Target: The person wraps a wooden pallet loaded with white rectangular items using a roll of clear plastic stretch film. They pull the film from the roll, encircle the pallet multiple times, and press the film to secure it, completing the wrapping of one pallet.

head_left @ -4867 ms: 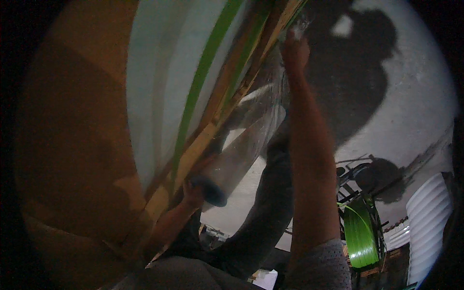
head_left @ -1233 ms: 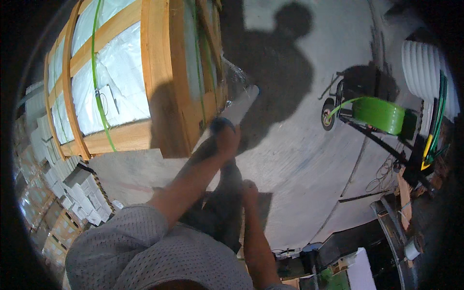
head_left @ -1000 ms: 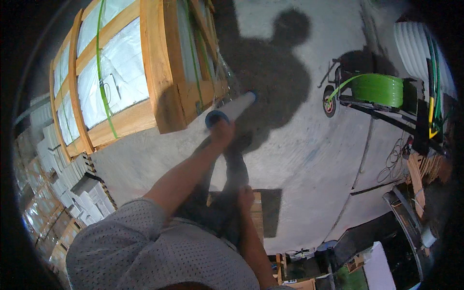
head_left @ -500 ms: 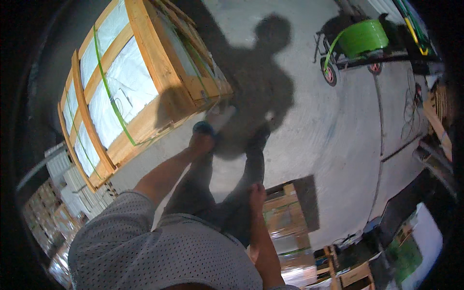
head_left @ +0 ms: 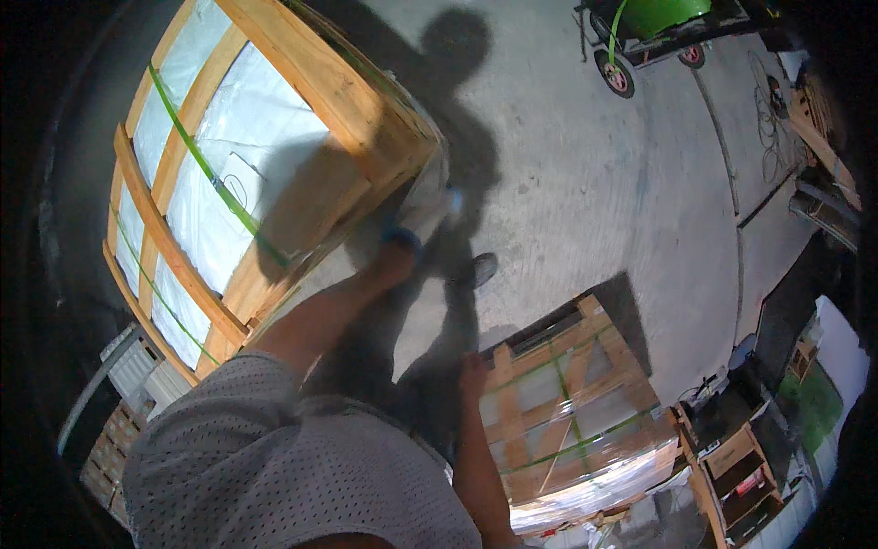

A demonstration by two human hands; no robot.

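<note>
My left hand (head_left: 398,260) reaches down and forward beside the lower edge of a large wooden crate (head_left: 259,105). It is closed on a pale, roll-like thing (head_left: 422,212) with blue ends, in shadow and too dim to name more exactly. White wrapped goods (head_left: 240,137) show between the crate's boards, and a green strap (head_left: 197,151) runs over them. My right hand (head_left: 473,373) hangs low by my right leg, beside a smaller wrapped wooden crate (head_left: 576,375). Its fingers are too dark to make out.
A wheeled cart (head_left: 615,71) with a green strap roll (head_left: 663,13) stands at the far right. Stacked cartons (head_left: 114,448) lie at lower left. Wooden shelving (head_left: 741,467) is at lower right. My shadow falls across the grey concrete floor (head_left: 567,210).
I have turned and stepped along the large crate, which now appears closer. The smaller wrapped crate has come further into view on the right. My left hand keeps its hold on the roll-like thing.
</note>
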